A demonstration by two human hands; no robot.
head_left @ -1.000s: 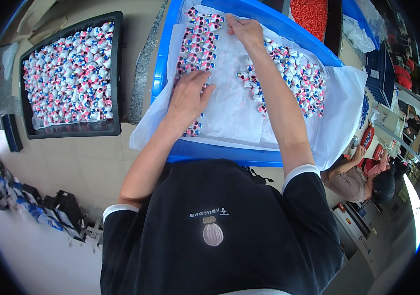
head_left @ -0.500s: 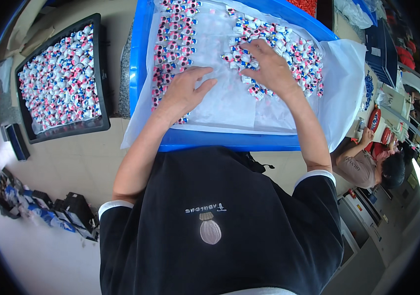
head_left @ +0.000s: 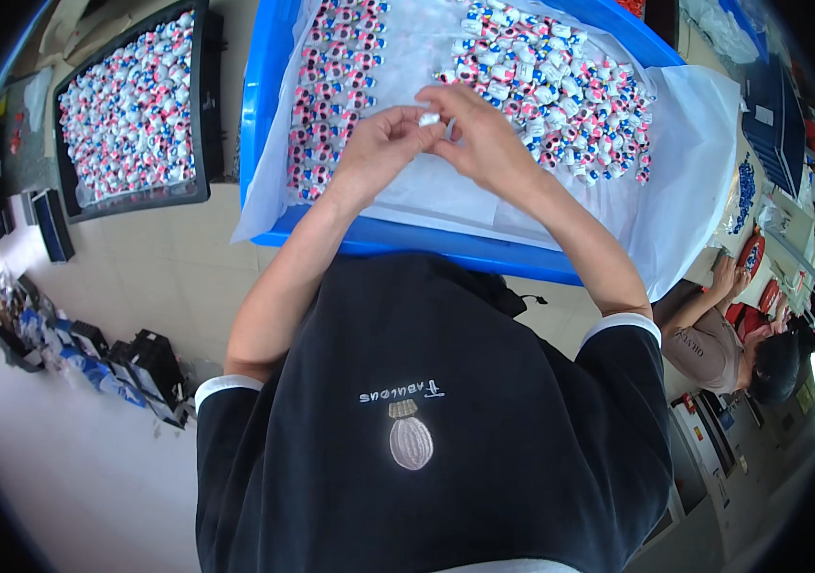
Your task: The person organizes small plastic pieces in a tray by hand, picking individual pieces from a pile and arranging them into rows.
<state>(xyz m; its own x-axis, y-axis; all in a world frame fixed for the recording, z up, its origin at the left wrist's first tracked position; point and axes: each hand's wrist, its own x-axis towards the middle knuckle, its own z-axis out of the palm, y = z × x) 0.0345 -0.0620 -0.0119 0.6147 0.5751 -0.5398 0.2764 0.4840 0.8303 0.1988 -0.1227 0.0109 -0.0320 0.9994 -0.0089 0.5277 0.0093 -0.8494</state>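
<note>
Over the middle of a blue tray [head_left: 251, 143] lined with a white sheet [head_left: 431, 202], my two hands meet. My left hand [head_left: 377, 151] and my right hand [head_left: 491, 141] both have their fingers closed around a small white figurine [head_left: 428, 119], and its far side is hidden by the fingertips. Left of my hands, pink, white and blue figurines [head_left: 331, 100] stand in neat columns on the sheet. To the right, a loose heap of the same figurines [head_left: 560, 91] lies in a jumble.
A black tray [head_left: 205, 105] full of similar figurines stands at the far left. Dark boxes [head_left: 154, 368] are at the lower left. At the right, a co-worker [head_left: 713, 349] sits by a bench holding a red piece [head_left: 753, 253] and small blue parts [head_left: 743, 196].
My hands have come together from opposite sides of the sheet; a white figurine is now between their fingers. The view has shifted slightly, and the tray sits higher in it.
</note>
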